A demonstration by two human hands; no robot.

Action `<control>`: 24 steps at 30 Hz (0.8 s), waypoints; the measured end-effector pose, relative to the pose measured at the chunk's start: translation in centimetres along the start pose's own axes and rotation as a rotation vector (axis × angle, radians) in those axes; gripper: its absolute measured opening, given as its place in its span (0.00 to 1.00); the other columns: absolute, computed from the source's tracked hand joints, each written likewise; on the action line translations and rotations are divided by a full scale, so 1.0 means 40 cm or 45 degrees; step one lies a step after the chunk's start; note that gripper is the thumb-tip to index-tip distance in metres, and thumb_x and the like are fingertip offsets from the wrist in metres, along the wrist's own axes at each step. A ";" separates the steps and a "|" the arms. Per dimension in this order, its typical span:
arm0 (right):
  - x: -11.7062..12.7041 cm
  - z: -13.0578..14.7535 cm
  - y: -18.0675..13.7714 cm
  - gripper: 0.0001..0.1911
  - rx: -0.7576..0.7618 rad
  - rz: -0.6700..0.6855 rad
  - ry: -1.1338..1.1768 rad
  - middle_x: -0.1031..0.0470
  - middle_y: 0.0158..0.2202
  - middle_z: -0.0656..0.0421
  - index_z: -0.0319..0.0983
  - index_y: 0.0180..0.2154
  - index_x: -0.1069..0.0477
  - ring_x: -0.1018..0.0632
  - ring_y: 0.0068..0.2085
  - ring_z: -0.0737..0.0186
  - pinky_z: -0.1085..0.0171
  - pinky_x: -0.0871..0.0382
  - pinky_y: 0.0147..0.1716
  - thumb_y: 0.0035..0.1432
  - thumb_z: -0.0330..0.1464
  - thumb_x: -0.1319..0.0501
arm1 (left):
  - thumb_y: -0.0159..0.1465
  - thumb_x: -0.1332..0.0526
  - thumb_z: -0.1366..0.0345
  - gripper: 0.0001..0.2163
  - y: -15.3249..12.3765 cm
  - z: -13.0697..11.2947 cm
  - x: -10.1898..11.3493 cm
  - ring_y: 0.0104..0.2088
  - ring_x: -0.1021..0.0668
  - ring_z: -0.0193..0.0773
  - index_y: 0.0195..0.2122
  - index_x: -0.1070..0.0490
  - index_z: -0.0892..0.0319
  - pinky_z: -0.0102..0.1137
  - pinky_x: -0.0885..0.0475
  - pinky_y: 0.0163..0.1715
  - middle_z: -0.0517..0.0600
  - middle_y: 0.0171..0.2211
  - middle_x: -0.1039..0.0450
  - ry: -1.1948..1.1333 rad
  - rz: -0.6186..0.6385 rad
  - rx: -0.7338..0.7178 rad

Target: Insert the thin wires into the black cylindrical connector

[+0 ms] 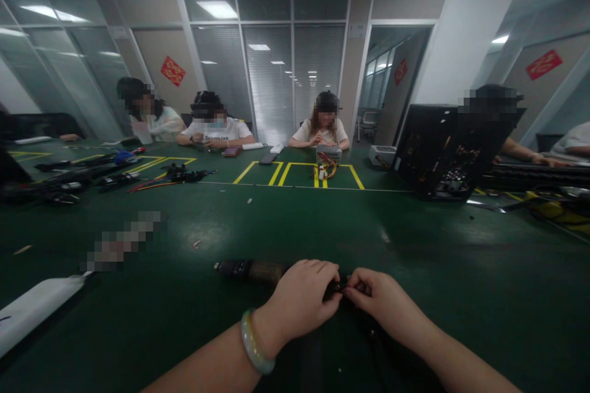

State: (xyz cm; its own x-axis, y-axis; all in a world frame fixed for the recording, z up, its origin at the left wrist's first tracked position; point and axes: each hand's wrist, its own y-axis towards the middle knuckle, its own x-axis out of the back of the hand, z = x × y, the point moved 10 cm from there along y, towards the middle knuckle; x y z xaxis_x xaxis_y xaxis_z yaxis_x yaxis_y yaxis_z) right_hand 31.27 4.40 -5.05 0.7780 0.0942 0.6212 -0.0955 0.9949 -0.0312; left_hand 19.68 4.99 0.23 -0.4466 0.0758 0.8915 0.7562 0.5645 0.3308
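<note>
**While both hands grip its right end, a dark cylinder lies crosswise on the table**

Item 1. Green table (415, 245), wide, marked with yellow lines on the far side.

Item 2. Black open computer case (437, 153), standing at the far right of the table.

Item 3. Seated co-workers (216, 132) along the far edge, well apart from the near hands.

Item 4. White flat object (37, 307), lying near the left edge.

Item 5. Dark cylinder (258, 271), lying flat near the front edge. Its long axis runs left to right, the free end pointing left with a ribbed black tip. The right end is hidden under the hands.

Item 6. Left hand (302, 298), fingers curled down over the cylinder's right end.

Item 7. Right hand (380, 298), fingertips pinched on a small dark part at that same end, touching the left hand.

Item 8. Pale green bangle (253, 344), on the left wrist.
</note>
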 end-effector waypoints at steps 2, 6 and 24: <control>0.000 0.000 0.000 0.05 0.006 0.001 -0.003 0.25 0.28 0.63 0.39 0.32 0.27 0.26 0.29 0.65 0.71 0.39 0.26 0.60 0.33 0.39 | 0.62 0.39 0.67 0.05 0.001 -0.001 -0.001 0.43 0.25 0.43 0.40 0.32 0.57 0.39 0.32 0.47 0.49 0.42 0.26 0.005 0.007 -0.008; 0.003 0.004 -0.002 0.05 0.001 -0.002 -0.005 0.25 0.28 0.63 0.39 0.32 0.28 0.26 0.29 0.65 0.71 0.39 0.26 0.60 0.33 0.39 | 0.64 0.40 0.70 0.03 0.003 -0.003 -0.006 0.43 0.25 0.41 0.38 0.31 0.56 0.37 0.33 0.47 0.48 0.41 0.26 0.020 0.021 -0.031; 0.004 0.001 -0.002 0.06 -0.007 -0.012 -0.045 0.24 0.29 0.63 0.40 0.33 0.27 0.26 0.30 0.64 0.70 0.40 0.26 0.61 0.34 0.40 | 0.63 0.40 0.70 0.03 0.004 -0.002 -0.012 0.43 0.25 0.41 0.38 0.31 0.56 0.36 0.33 0.46 0.48 0.39 0.26 0.066 0.040 -0.021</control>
State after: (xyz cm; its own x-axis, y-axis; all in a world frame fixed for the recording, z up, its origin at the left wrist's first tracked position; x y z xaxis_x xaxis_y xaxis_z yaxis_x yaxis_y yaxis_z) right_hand 31.35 4.34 -4.92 0.7566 0.0838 0.6485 -0.0851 0.9959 -0.0294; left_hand 20.06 4.99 -0.13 -0.3976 0.0500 0.9162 0.7773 0.5489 0.3074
